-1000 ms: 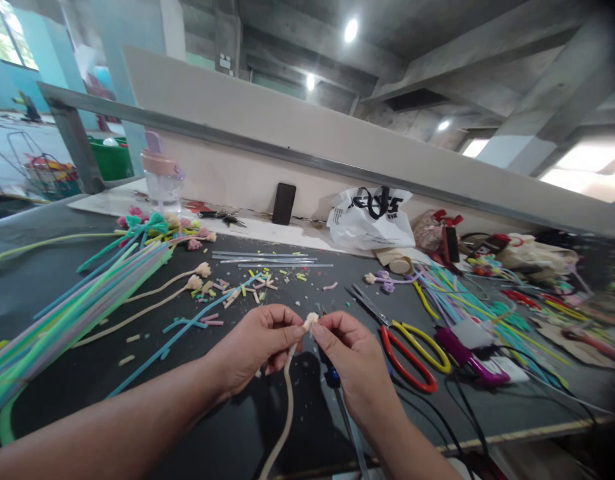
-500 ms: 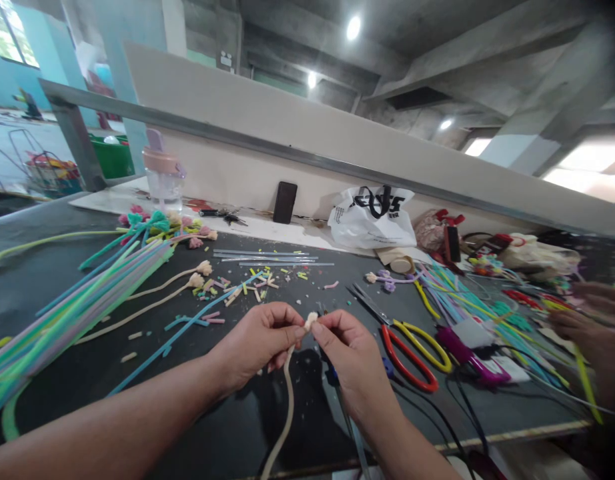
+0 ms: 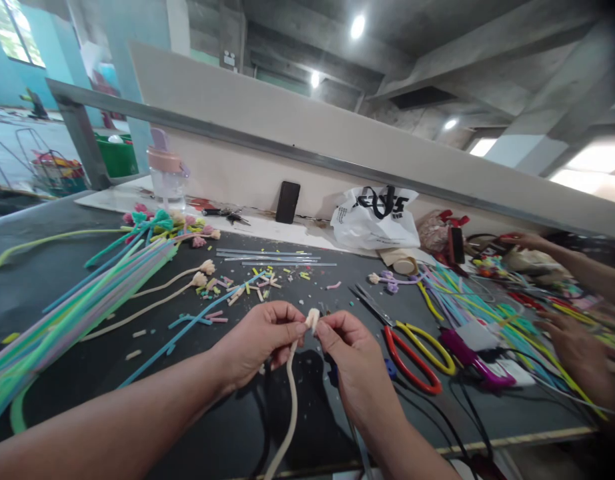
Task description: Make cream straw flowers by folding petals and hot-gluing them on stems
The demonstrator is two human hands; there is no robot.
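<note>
Left hand (image 3: 262,340) pinches a curving, knob-ended, matte cream cord (image 3: 293,393).

In the lower middle of the frame, my left hand (image 3: 267,337) and right hand (image 3: 357,363) pinch a cream chenille bloom (image 3: 312,316) between fingertips, its stem (image 3: 292,393) curving to the bottom edge. Right of centre lie my scissors (image 3: 386,319) (one handle red, the other yellow). Pastel chenille stems (image 3: 97,303) sprawl at left, below a water bottle (image 3: 166,180); at far right, another person's hand (image 3: 575,347) rests low over more stems.
</note>
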